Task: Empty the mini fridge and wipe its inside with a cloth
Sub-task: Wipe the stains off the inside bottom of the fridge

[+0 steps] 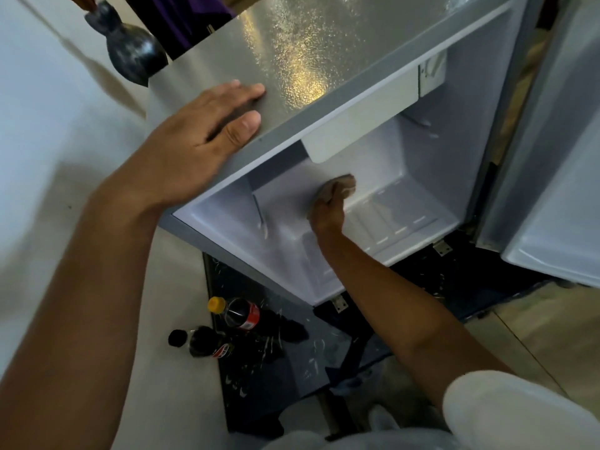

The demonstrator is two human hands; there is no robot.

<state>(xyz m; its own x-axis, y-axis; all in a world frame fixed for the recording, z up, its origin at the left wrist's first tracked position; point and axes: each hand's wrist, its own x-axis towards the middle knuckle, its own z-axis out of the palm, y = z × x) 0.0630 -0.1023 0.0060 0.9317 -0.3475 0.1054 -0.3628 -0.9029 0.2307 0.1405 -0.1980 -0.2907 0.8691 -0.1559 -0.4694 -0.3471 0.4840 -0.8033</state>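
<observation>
Sleeve, lower right of frame: a white sleeve [506, 414] covers the upper part of the right arm, nearest the camera.
Floor, lower centre: two dark cola bottles lie on their sides. The black-capped bottle [201, 344] is nearest, with the yellow-capped bottle [242, 315] just beyond it and bearing a red label. Both rest at the edge of a dark mat [259, 384] spread below the fridge opening; the mat shows pale scuffs.
Right hand, centre of frame: the right hand [328, 214] reaches into the cabinet with fingers curled round a tan cloth [341, 188], which is pressed to the white inner lining.
Mini fridge, centre to upper right: the mini fridge [324, 53] stands open. No food or bottles are visible in the white interior [285, 251]; moulded ribs run along the wall at right. A white flap [360, 125] hangs under the top edge.
Door, right edge: the fridge door [552, 190] is swung wide, white liner showing.
Left hand, left of centre: the left hand [207, 125] lies flat on the grey top panel, fingers straight and held together, thumb along the front edge, gripping nothing.
Upper left: a dark rounded vase [130, 50] stands beyond the fridge's far corner, against a pale wall [42, 92].
</observation>
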